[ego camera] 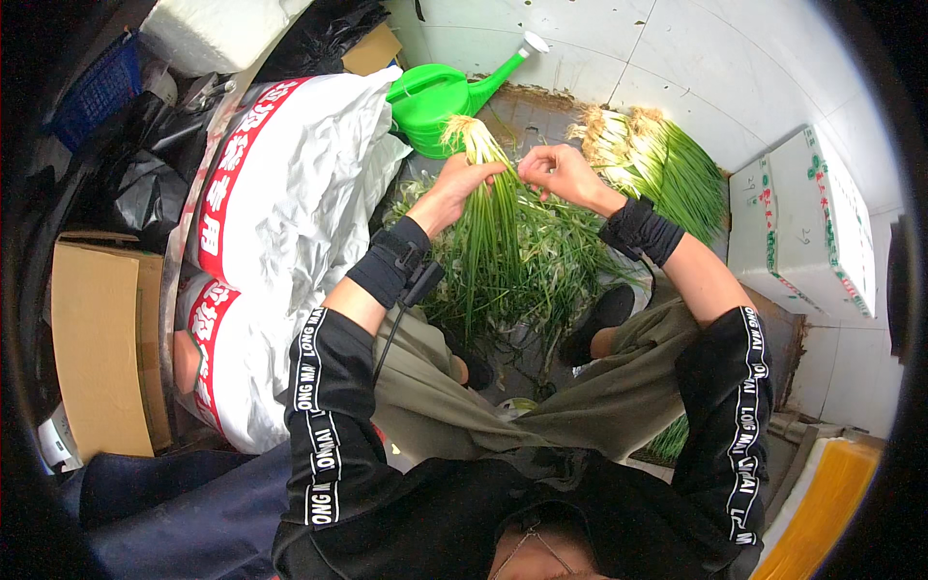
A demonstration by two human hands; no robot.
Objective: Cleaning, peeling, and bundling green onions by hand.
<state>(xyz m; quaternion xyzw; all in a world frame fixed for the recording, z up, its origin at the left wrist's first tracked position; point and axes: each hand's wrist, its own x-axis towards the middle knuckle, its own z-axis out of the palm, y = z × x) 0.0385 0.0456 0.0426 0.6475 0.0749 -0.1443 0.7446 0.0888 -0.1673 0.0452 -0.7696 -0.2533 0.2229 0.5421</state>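
My left hand [461, 187] is closed around a bunch of green onions [484, 210], gripping it below the pale bulbs. The roots point up and away, and the long green leaves hang towards my feet. Close to the right of the bunch is my right hand [554, 172], thumb and fingertips pinched together; whether a thin leaf is between them cannot be told. Under both hands lies a loose heap of green leaves and pale peelings [551, 246] on the floor. A larger pile of green onions [652, 167] rests beyond my right wrist, its roots towards the wall.
A green watering can [431, 101] stands at the back by the tiled wall. Large white plastic sacks [290, 196] fill the left side, with a cardboard box [98, 341] farther left. A white foam box [794, 217] stands at the right. My shoes flank the heap.
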